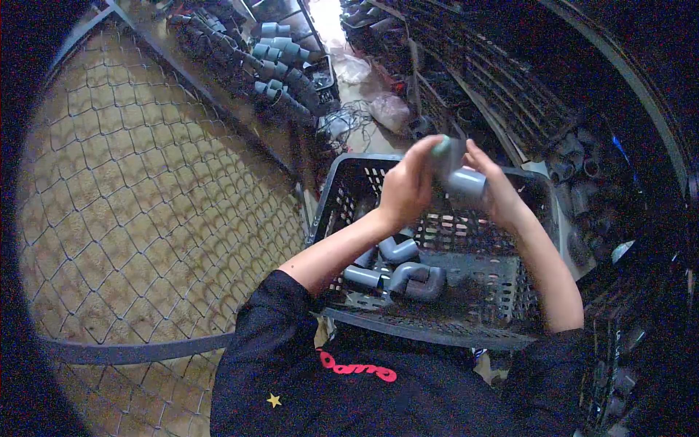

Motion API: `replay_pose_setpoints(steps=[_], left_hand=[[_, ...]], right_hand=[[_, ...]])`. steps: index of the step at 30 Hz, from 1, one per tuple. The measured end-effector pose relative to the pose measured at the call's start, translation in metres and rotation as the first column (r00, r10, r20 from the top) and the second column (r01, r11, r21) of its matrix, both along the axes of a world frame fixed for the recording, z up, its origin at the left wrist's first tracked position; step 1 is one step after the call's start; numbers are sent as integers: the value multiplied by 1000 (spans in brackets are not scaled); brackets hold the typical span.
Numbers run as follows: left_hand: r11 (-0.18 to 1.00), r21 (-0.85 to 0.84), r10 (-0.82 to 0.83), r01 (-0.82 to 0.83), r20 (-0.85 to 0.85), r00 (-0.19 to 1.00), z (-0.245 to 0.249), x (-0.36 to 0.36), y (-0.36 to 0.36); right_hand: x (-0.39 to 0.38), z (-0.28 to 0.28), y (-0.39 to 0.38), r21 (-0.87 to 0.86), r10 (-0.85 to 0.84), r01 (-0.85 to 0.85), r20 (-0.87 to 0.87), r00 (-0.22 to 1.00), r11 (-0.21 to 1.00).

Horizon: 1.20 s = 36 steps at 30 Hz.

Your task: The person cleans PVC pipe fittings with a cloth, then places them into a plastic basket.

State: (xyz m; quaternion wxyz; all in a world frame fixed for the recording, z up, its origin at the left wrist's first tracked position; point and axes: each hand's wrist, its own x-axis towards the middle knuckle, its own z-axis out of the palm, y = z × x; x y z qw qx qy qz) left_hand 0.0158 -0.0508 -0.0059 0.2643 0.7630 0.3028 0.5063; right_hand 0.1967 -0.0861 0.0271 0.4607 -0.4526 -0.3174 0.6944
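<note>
Out in front of you, your left hand (pixel 406 188) and right hand (pixel 501 195) gripped a blurred grey pipe fitting (pixel 467 181) above the black crate (pixel 437 336); a slack finger hold could have dropped it onto the elbow fittings (pixel 435 280) inside.

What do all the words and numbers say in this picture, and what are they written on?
No word or number can be read for sure.
Red curly lettering on the black shirt: seems upside down from here, word unclear.
Yellow star on the shirt: a shape, not a word.
Grey pipe fitting being held: too blurred to show any text.
Grey pipe elbows in the black crate: no readable marks.
</note>
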Motion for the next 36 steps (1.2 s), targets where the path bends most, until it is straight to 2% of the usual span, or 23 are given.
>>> replay_pose_setpoints(steps=[3,5,6,7,10,11,15,19,22,25,28,31,34,36], left_hand=[[1000,15,28,-28,-29,999,3,0,1],[998,52,25,-23,-48,999,-8,3,-4],[997,67,-20,32,-168,986,-8,1,-11],[998,29,-55,63,-211,976,-8,3,-19],[993,-8,-119,121,-243,963,2,8,-27],[993,-8,-118,120,-250,961,8,7,-26],[992,-40,-125,120,-207,970,-1,7,-16],[995,-13,-100,100,-227,969,-3,6,-12],[996,25,-78,87,-235,969,-4,5,-12],[993,4,-116,121,-258,959,-10,2,-20],[987,7,-153,164,-311,938,-13,0,-19],[984,9,-154,177,-453,878,-10,-2,-10],[984,48,-139,173,-407,903,-5,-3,-6],[984,10,-165,180,-351,922,-11,0,-5]], right_hand=[[-12,2,-5,15,-18,18,35,999,1000],[-4,-11,2,8,-104,104,-24,994,995],[-3,-11,5,1,-146,146,-52,988,989],[-2,-11,7,-82,-199,193,-60,978,978],[-5,-17,2,10,-162,164,-109,981,986],[-7,-23,3,-83,-180,167,-189,965,982],[-12,-19,3,260,-219,184,113,969,948],[-19,0,-3,367,-306,235,147,941,900],[-17,4,-5,456,-287,164,215,934,875],[-18,-14,-1,449,-211,-38,492,844,893],[-15,-24,4,372,-137,-70,501,854,926],[-13,-12,1,351,-168,48,321,932,935],[-3,-4,2,310,-243,154,273,931,938],[0,-3,4,322,-271,185,245,931,929]])
